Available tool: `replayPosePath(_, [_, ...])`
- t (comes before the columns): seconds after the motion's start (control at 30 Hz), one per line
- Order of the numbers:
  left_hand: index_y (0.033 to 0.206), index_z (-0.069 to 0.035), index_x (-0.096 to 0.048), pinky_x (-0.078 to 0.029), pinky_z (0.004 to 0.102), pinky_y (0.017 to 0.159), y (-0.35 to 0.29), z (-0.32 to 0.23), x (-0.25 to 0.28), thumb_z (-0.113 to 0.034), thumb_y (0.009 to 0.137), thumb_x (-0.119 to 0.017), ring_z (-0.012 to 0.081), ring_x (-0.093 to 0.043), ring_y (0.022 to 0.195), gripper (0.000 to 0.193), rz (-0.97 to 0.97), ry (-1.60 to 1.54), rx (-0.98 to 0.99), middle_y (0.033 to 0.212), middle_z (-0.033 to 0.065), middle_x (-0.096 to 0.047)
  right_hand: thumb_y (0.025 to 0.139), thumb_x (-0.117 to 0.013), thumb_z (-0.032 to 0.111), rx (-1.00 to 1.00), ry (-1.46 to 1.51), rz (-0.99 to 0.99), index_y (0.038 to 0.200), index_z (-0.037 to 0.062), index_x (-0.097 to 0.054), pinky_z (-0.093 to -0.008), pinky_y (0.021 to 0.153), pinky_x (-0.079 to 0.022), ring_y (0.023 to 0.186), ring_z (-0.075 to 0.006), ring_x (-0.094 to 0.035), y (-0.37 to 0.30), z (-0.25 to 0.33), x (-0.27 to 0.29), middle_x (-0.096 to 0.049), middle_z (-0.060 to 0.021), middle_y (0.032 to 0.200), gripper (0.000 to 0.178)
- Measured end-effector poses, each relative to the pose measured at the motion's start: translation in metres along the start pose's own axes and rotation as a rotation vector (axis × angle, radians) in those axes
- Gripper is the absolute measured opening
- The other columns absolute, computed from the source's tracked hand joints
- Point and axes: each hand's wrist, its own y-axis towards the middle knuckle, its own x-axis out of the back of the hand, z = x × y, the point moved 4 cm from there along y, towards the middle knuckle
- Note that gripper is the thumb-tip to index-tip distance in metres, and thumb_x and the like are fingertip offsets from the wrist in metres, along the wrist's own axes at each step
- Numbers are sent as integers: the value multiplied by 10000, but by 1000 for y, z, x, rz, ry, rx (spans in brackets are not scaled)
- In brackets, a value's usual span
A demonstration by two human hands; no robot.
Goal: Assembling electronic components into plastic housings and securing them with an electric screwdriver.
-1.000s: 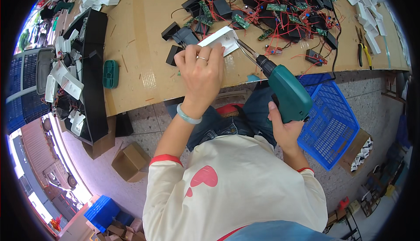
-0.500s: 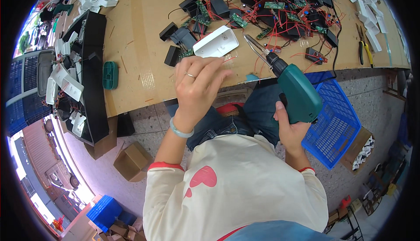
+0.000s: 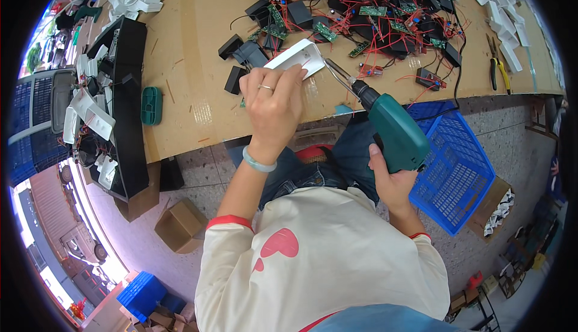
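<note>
A green soldering gun (image 3: 397,130) is gripped in my right hand (image 3: 394,181), its thumb lying near the trigger. The metal tip and thin feed tube of the gun point up and left, close to the right end of a white plastic housing (image 3: 307,52). My left hand (image 3: 274,103) is closed at the near edge of this tray-shaped housing, fingertips bent over into it. The hand hides the housing's lower left part, and anything small pinched there cannot be made out. Black plastic boxes (image 3: 235,79) lie just beyond my left hand.
Green circuit boards (image 3: 325,31), red wires and black cases are heaped at the table's far side. Yellow-handled pliers (image 3: 501,74) and white housings (image 3: 506,25) lie right. A black bin (image 3: 129,109) and green container (image 3: 152,104) stand left; a blue crate (image 3: 457,169) sits below the right edge.
The soldering gun has moved left and slightly down, its tip now by the housing. My left fingers have moved in over the housing, which has tilted and turned.
</note>
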Motion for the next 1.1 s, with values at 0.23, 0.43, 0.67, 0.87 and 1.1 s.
replayPosePath(0.23, [822,-77,-694,-375,415,818,10,-14,-6,-96,769,-763,256,-549,971,89,-81,209,3,1006,25,-648,903,-712,2,22,-53,77,1135,-32,-651,-228,556,-479,616,-61,-567,11,-5,-9,-649,-44,878,242])
replayPosePath(0.43, [886,-126,-735,-331,440,951,8,-6,-16,-140,783,-770,259,-552,1130,110,-41,279,42,1112,7,-667,893,-734,34,48,-126,25,1109,-40,-671,-267,723,-517,779,-119,-644,22,0,-18,-699,-54,905,236])
replayPosePath(0.67, [895,-130,-730,-320,428,947,7,-4,-19,-142,791,-764,237,-575,1100,110,-36,267,52,1071,-21,-680,874,-743,51,105,-149,45,1049,-11,-655,-292,685,-528,724,-183,-680,30,-2,-23,-705,-108,879,206])
replayPosePath(0.87, [889,-140,-732,-320,420,941,7,-3,-19,-139,788,-772,221,-580,1089,109,-47,260,46,1071,-36,-681,876,-740,47,68,-149,44,1053,-10,-657,-292,698,-529,741,-185,-682,31,1,-24,-704,-114,891,204])
replayPosePath(1.1, [880,-145,-736,-321,418,939,6,-2,-19,-142,783,-782,216,-583,1086,108,-50,254,54,1081,-42,-678,876,-742,51,58,-169,53,1060,-11,-655,-294,711,-529,751,-195,-684,29,1,-23,-704,-119,901,213])
